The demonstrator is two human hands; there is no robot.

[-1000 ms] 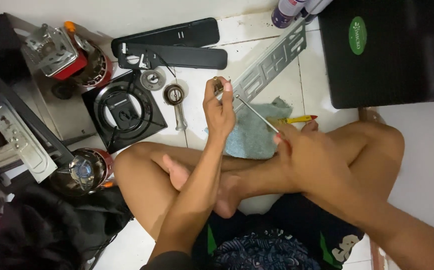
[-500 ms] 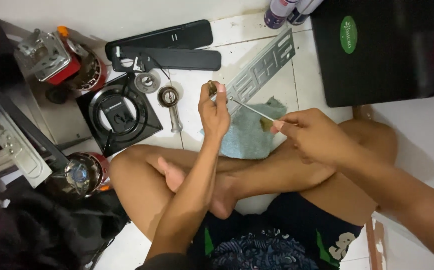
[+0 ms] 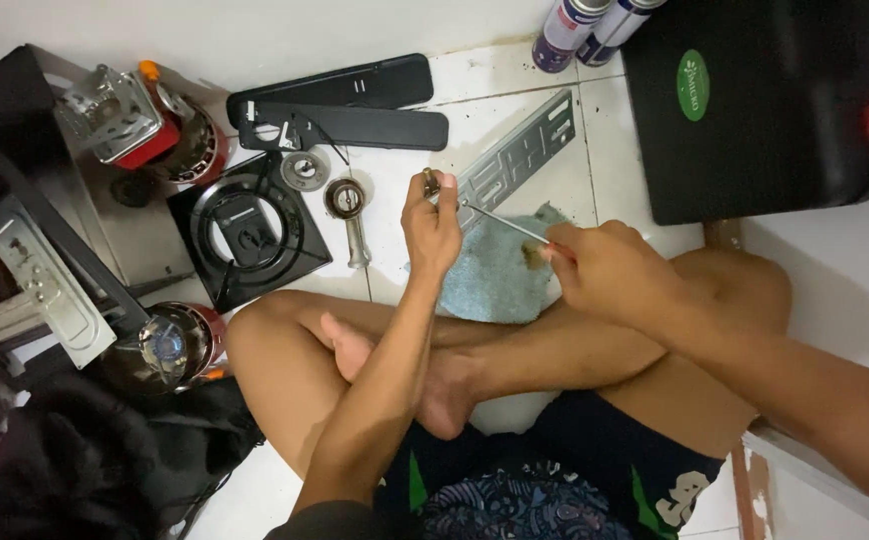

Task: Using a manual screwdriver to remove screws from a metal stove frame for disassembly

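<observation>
My left hand point(image 3: 431, 228) is raised over the tiled floor and pinches a small round metal part point(image 3: 431, 183) between its fingertips. My right hand point(image 3: 610, 268) grips a thin screwdriver point(image 3: 503, 222) by the handle; its shaft points left and its tip meets the small part. Under both hands lies a light blue cloth point(image 3: 495, 278) on the floor, in front of my crossed legs.
A black square burner plate point(image 3: 245, 238), metal rings point(image 3: 306, 170), a burner cup with stem point(image 3: 348, 205), black bars point(image 3: 340, 110), a slotted grey metal strip point(image 3: 515, 158), two spray cans point(image 3: 585, 25) and a large black case point(image 3: 765, 100) lie on the floor. Stove parts point(image 3: 125, 120) sit left.
My right hand slid back along the screwdriver, from beside the left hand to the handle end. The view shifted slightly; the yellow tool near the cloth is hidden now.
</observation>
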